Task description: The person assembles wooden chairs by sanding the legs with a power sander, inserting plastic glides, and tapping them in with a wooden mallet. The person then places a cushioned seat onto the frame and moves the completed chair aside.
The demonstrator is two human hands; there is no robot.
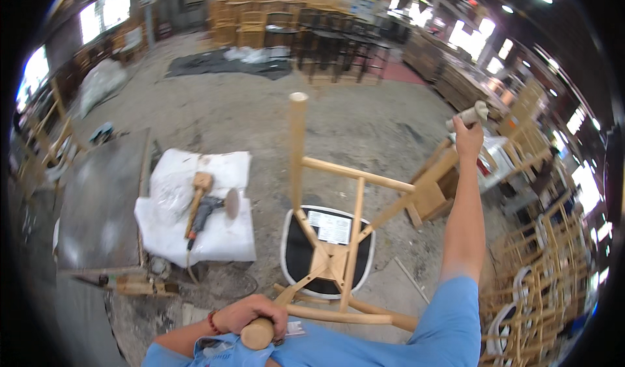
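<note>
A wooden chair (pixel 338 237) stands upside down in front of me, its round black seat with a white rim on the floor and its pale legs pointing up. My left hand (pixel 250 315) grips the end of the near leg (pixel 258 333) close to my body. My right hand (pixel 467 136) is stretched out to the right and is closed around the top of another leg, with a folded piece of sandpaper (pixel 470 114) sticking out above the fingers. A third leg (pixel 297 145) rises free in the middle.
A white padded block (pixel 215 237) at left carries a wooden mallet (pixel 198 194) and a power sander (pixel 211 209). A dark metal table (pixel 97 204) stands further left. Stacked chairs (pixel 540 295) fill the right side, more furniture the far back.
</note>
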